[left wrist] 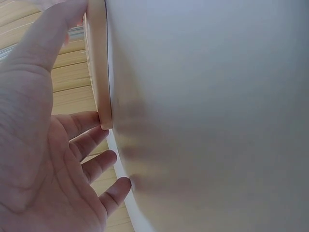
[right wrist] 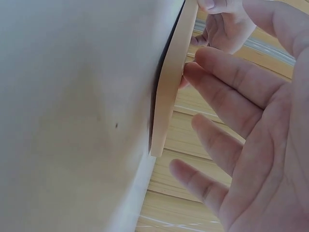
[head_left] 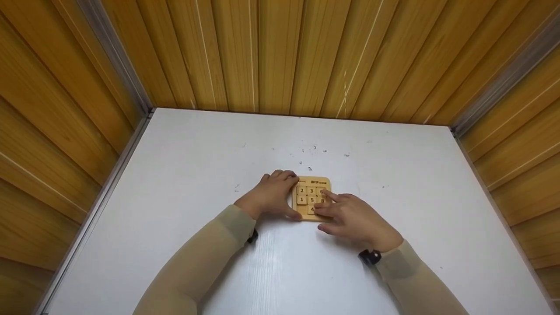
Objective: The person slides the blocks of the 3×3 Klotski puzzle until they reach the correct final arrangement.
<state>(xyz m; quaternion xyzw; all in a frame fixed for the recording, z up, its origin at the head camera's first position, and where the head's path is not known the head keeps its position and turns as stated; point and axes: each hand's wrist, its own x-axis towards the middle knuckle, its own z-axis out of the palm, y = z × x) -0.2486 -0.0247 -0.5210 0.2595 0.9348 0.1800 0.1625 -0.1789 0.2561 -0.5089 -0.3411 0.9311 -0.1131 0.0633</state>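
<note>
A wooden number slide puzzle [head_left: 316, 179] lies on the white table, with tiles 2, 3 and 6 along its top row. Below them are 1, 5 and a partly covered tile; a 4 sits in the bottom row beside a bare slot at the lower left. My left hand [head_left: 274, 192] holds the board's left side, thumb at the near corner, index finger at the far one. My right hand [head_left: 356, 218] reaches over the right side, its fingertips on the tiles and covering the lower right. From the right wrist, the board [right wrist: 171, 82] shows edge-on beside loosely extended fingers [right wrist: 227, 96].
The white table [head_left: 197, 162] has small dark scuffs beyond the puzzle. Wood-patterned panels [head_left: 280, 57] wall in the back and both sides. A dark band [head_left: 370, 257] sits at the right wrist.
</note>
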